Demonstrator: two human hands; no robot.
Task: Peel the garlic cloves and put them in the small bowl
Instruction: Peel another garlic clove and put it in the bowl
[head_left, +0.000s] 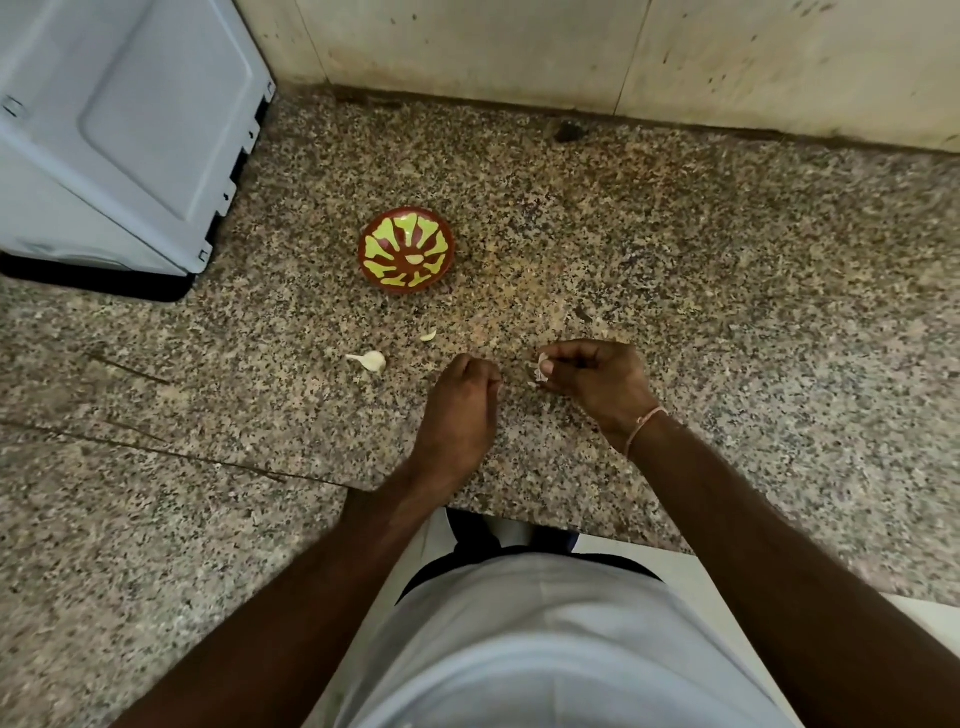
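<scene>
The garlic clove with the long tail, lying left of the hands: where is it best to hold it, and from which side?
Probably pinch the tailed clove across its plump body, coming from above. It lies flat on the counter with open space around it. The thin tail points left and looks too flimsy for a firm hold. The left hand is nearest.

Two hands (462, 387) (592, 374), one bowl (406, 250), four garlic cloves (373, 360) (429, 335) (542, 370) (414, 258).

Dim, even indoor light; soft faint shadows; no glare; wide-angle bending at edges; slight softness throughout.
</scene>
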